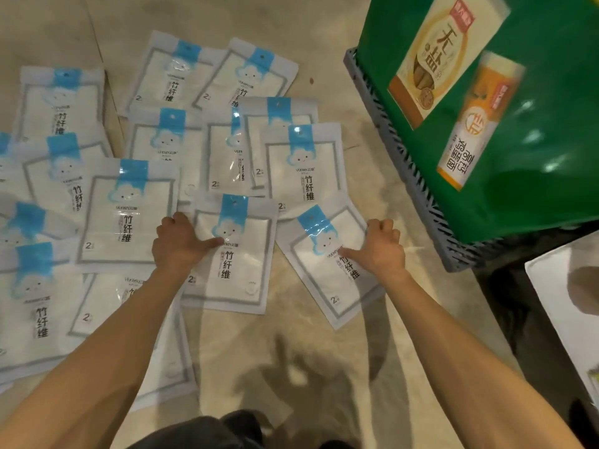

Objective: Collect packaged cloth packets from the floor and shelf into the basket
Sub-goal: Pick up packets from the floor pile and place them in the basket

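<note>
Several white cloth packets with blue cloud labels lie spread over the beige floor. My left hand grips the left edge of the middle packet, thumb on top and fingers curled under the edge. My right hand grips the right edge of the tilted packet beside it, thumb lying across its face. Both packets still lie flat on the floor. No basket is in view.
A green display stand with product pictures sits on a grey plastic pallet at the right. A white object lies at the right edge. More packets overlap on the left. My dark trousers show at the bottom.
</note>
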`<state>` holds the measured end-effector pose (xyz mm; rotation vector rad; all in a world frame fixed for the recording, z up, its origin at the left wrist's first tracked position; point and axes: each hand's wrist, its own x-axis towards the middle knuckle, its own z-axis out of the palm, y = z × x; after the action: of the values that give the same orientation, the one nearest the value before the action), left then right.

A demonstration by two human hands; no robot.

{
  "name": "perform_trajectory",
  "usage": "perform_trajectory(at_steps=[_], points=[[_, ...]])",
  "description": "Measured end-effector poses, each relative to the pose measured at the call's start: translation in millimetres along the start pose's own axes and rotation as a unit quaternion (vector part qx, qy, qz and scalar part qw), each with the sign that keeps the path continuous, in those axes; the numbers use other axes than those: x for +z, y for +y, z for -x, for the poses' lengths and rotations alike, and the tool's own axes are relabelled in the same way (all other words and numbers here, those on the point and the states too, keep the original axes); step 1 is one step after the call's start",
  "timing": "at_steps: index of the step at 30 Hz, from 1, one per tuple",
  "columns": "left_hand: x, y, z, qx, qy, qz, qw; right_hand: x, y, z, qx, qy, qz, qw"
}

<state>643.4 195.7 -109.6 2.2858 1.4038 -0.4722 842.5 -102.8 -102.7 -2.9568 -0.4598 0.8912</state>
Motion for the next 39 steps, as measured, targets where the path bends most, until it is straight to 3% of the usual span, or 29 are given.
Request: perform_trajectory(at_steps=[3, 9, 13, 18, 23, 33, 39], points=[[4, 0, -3, -0.018, 0.011, 0.023, 1.000, 5, 0, -1, 0.012, 0.016, 0.000, 1.000], [10, 0, 4, -0.045, -0.035, 0.031, 0.998, 11, 1, -4, 0.054, -0.025, -0.079, 0.995], [15, 1, 16, -0.046, -0.015, 0.070, 0.996, 16, 1, -3, 0.084, -0.040, -0.125, 0.988], [0, -11, 33, -0.010, -0.043, 0.182, 0.982, 8, 4, 17, 0.094, -0.083, -0.232, 0.965], [-57, -8, 85, -0.005, -0.092, 0.366, 0.926, 2, 30, 54, 0.092, -0.128, -0.336, 0.929], [-241, 17, 231, -0.061, -0.121, 0.478, 0.868, -222, -18, 247, 0.082, -0.180, -0.469, 0.860], [-326, 32, 344, -0.118, -0.207, 0.542, 0.806, -325, -6, 358, 0.087, -0.171, -0.520, 0.832]])
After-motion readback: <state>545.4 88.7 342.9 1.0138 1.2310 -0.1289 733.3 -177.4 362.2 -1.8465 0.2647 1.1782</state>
